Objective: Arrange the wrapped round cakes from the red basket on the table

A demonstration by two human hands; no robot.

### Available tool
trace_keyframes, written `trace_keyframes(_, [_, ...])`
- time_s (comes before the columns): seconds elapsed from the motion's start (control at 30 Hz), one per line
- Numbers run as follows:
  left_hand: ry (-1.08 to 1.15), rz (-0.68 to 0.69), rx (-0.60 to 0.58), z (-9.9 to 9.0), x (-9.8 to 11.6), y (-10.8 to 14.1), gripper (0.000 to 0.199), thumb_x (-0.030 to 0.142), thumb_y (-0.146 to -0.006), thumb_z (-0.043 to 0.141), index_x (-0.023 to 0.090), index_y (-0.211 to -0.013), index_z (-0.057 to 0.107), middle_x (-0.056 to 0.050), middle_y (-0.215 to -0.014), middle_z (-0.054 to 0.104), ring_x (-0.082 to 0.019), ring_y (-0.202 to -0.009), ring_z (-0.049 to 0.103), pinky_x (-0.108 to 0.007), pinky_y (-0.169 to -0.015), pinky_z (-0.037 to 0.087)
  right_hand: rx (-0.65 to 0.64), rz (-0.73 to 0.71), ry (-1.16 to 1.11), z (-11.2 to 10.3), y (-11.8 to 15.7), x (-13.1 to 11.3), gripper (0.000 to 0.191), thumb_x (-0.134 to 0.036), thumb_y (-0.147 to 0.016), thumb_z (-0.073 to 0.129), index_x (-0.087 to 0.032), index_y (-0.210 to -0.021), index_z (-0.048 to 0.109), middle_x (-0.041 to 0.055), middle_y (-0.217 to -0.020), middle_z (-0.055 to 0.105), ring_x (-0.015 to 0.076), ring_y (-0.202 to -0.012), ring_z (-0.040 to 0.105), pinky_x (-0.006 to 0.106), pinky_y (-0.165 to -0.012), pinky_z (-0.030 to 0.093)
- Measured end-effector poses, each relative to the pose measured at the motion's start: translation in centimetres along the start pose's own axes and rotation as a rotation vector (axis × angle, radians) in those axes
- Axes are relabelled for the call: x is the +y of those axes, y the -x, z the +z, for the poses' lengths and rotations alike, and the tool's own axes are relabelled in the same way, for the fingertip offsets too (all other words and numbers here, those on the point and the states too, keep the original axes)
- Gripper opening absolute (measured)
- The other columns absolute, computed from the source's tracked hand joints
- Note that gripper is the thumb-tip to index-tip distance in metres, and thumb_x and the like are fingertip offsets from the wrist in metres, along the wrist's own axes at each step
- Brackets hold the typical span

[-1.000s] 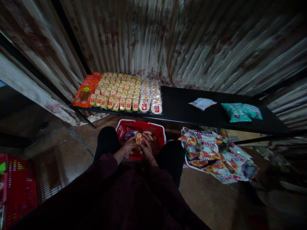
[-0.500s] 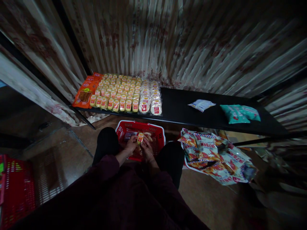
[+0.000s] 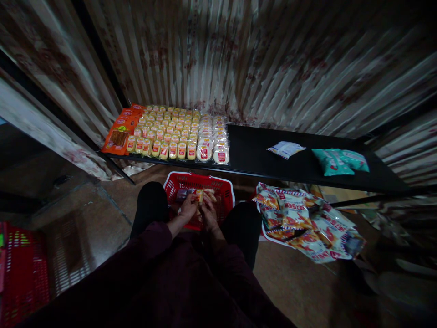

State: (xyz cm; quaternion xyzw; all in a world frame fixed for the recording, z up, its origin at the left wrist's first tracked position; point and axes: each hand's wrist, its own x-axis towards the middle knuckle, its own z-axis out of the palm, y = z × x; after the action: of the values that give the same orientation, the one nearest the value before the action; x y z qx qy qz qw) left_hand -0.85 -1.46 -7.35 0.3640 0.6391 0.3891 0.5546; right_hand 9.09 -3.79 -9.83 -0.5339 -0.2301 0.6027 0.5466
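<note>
1. Both hands work low, over the red basket: left hand (image 3: 187, 207) on its left-centre, right hand (image 3: 208, 210) just right of that, near each other.
2. Left hand: fingers bent, gripping a small yellow wrapped pack (image 3: 200, 195) from its left side. Right hand: fingertips on the same pack's right side; exact finger contact too dark and small to tell.
3. Pack sits over the middle of the red basket (image 3: 228, 193), between the two hands, label side partly visible.
4. Inside the basket: a purple-grey packet (image 3: 182, 195) at the left, a pale wrapped item (image 3: 209, 194) near the centre, just beyond the right hand. Other contents unclear.
5. Either side of the basket: the person's dark-clad knees, left (image 3: 150, 205) and right (image 3: 242, 228).
6. Beyond the basket: black shelf (image 3: 249, 146). Directly behind and to the left of the basket it carries rows of yellow packs (image 3: 165, 132), round white packs (image 3: 205, 152) and, farthest left, an orange bag (image 3: 118, 134).
7. Same shelf, right of the basket: a white-and-blue packet (image 3: 286, 149), then teal bags (image 3: 332, 161) farther right.
8. Floor level, right of the basket: white-and-orange bags (image 3: 293, 209) heaped in a white-rimmed container (image 3: 278, 240). Well left: another red crate (image 3: 27, 269).
</note>
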Motion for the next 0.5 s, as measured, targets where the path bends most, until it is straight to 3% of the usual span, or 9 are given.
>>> trace_keyframes(0.13, [0.037,0.002,-0.001,0.1,-0.5,-0.3,0.015,0.016,-0.074,0.064,0.021,-0.088,0.059,-0.004,-0.089,0.065,-0.017,-0.085,0.061,-0.030,-0.085,0.045,-0.033,-0.036,-0.005,0.4,0.6,-1.0,0.051,-0.044,-0.061,0.074,-0.027,-0.108,0.065,0.0042,-0.134,0.056,0.0247,-0.120,0.055,0.038,-0.096,0.049])
trace_keyframes(0.27, [0.049,-0.022,-0.015,0.2,-0.5,-0.1,0.018,0.022,-0.075,0.065,0.020,-0.092,0.060,-0.003,-0.086,0.065,-0.017,-0.079,0.062,-0.031,-0.081,0.047,-0.045,-0.069,0.013,0.5,1.0,-1.6,0.046,-0.044,-0.063,0.074,-0.026,-0.104,0.069,0.0032,-0.132,0.058,0.0256,-0.125,0.051,0.038,-0.099,0.046])
trace_keyframes(0.5, [0.106,-0.109,-0.016,0.0,-0.2,0.2,0.019,0.022,-0.074,0.067,0.019,-0.092,0.062,-0.003,-0.083,0.066,-0.017,-0.080,0.062,-0.028,-0.078,0.048,-0.032,-0.004,0.017,-0.3,0.3,-0.2,0.045,-0.042,-0.064,0.073,-0.026,-0.105,0.068,0.0054,-0.122,0.065,0.0256,-0.111,0.061,0.041,-0.095,0.049])
